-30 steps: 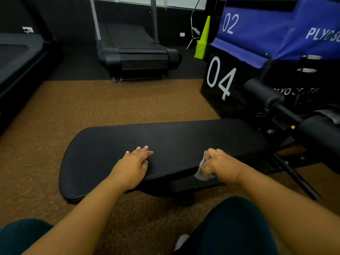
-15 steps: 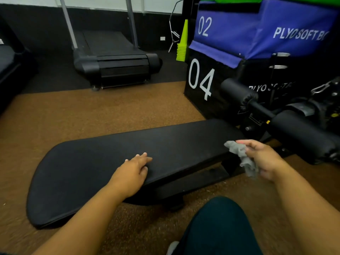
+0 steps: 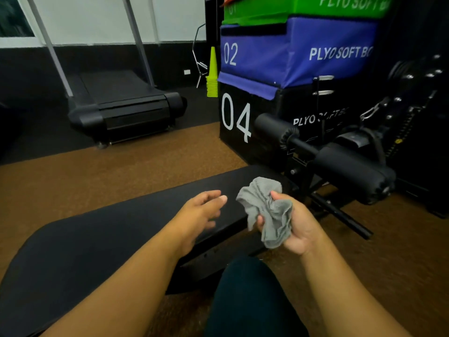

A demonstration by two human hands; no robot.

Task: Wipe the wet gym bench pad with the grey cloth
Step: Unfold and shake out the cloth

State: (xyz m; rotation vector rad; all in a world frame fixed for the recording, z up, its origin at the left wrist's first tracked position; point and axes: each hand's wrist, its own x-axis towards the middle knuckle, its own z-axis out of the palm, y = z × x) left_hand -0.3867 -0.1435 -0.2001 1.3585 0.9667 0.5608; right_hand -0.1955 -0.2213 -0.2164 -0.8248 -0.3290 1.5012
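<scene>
The black gym bench pad [image 3: 102, 239] stretches from lower left to the centre, low over the brown floor. My right hand [image 3: 295, 224] grips the crumpled grey cloth [image 3: 267, 210] in the air just off the pad's right end. My left hand [image 3: 201, 210] hovers above the pad with loosely bent fingers, holding nothing, a short way left of the cloth. Any wetness on the pad does not show.
Black foam rollers [image 3: 349, 166] of the bench frame stick out at the right. Stacked soft plyo boxes [image 3: 291, 59] stand behind them. A treadmill [image 3: 121, 105] and a stack of yellow-green cones [image 3: 212, 74] sit at the back. My dark-clothed knee [image 3: 247, 300] is below.
My left hand has lifted off the pad and moved right toward the cloth. My right hand has raised the cloth and turned it palm-up. The view has shifted upward.
</scene>
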